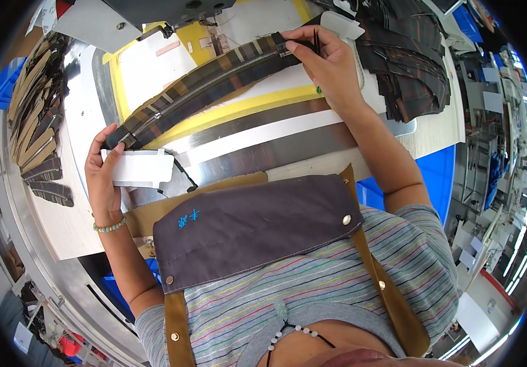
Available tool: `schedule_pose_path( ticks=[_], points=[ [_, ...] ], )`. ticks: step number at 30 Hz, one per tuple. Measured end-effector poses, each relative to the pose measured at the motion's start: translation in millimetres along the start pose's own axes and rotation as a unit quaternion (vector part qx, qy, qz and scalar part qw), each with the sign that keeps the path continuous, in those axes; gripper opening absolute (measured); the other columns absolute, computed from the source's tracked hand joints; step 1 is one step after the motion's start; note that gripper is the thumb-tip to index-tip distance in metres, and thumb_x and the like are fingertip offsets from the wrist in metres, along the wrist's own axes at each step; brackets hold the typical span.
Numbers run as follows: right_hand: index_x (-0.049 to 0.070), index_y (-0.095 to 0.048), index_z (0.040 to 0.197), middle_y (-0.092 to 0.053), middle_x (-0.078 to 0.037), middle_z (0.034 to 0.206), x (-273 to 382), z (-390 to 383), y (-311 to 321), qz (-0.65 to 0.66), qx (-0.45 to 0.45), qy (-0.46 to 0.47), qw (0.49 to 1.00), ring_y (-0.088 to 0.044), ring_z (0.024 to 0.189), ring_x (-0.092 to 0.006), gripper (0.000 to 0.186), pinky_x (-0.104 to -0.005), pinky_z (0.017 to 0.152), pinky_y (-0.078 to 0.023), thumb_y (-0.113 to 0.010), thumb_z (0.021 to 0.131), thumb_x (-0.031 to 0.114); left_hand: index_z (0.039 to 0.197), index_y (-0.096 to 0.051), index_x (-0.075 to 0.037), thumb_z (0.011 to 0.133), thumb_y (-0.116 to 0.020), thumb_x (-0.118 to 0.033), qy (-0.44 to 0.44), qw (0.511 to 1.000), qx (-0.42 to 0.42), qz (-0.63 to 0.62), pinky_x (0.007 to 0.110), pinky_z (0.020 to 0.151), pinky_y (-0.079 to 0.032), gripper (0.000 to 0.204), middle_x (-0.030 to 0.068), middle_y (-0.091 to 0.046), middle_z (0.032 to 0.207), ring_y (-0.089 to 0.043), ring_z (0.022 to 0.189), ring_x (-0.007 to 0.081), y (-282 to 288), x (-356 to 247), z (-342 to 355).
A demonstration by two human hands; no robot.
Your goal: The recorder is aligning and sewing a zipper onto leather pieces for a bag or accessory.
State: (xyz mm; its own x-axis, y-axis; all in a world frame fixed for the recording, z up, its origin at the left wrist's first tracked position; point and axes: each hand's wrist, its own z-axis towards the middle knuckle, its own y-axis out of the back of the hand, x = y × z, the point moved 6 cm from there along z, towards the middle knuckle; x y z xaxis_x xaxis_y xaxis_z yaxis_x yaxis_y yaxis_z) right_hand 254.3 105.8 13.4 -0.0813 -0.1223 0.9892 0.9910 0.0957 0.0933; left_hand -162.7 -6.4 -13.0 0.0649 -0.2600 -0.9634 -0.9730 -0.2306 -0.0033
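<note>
A pale tabletop (70,235) spans the frame from the left side to the right, its bare surface showing at lower left and right of centre. A shiny metal plate (269,147) crosses the middle, slightly tilted. Beyond it, toward the upper middle, lies a white panel (135,85) edged with yellow tape (118,92), a small pinkish strip (167,49) resting on the white. At upper right, dark plaid fabric pieces (404,61) overlap in a heap. At upper left, tan and dark striped pieces (37,116) lie in an overlapping row.
</note>
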Motion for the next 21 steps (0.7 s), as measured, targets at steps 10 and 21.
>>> schedule_pose_path(
  ticks=[10, 21],
  points=[
    [0.003, -0.073, 0.108, -0.071, 0.002, 0.096, -1.4, -0.1, 0.7, 0.006, 0.000, 0.002, 1.000, -0.058, 0.085, -0.0017, 0.014, -0.0180, 0.073, -0.042, -0.072, 0.094, 0.007, 0.133, -0.064, -0.001, 0.092, -0.070, 0.004, -0.005, 1.000, -0.006, 0.011, 0.021, 0.072, -0.055, 0.041, 0.0058, -0.073, 0.105, -0.067, 0.081, 0.0077, -1.1, 1.2, -1.2],
    [0.003, -0.073, 0.109, -0.071, 0.002, 0.096, 0.6, 0.2, 2.1, -0.008, -0.002, 0.005, 1.000, -0.057, 0.084, -0.0020, 0.015, -0.0191, 0.075, -0.045, -0.072, 0.094, 0.006, 0.133, -0.064, -0.002, 0.092, -0.071, 0.003, -0.002, 1.000, 0.014, 0.006, 0.021, 0.073, -0.055, 0.041, 0.0064, -0.072, 0.109, -0.068, 0.084, 0.0075, 2.3, 3.2, 4.8]
  ],
)
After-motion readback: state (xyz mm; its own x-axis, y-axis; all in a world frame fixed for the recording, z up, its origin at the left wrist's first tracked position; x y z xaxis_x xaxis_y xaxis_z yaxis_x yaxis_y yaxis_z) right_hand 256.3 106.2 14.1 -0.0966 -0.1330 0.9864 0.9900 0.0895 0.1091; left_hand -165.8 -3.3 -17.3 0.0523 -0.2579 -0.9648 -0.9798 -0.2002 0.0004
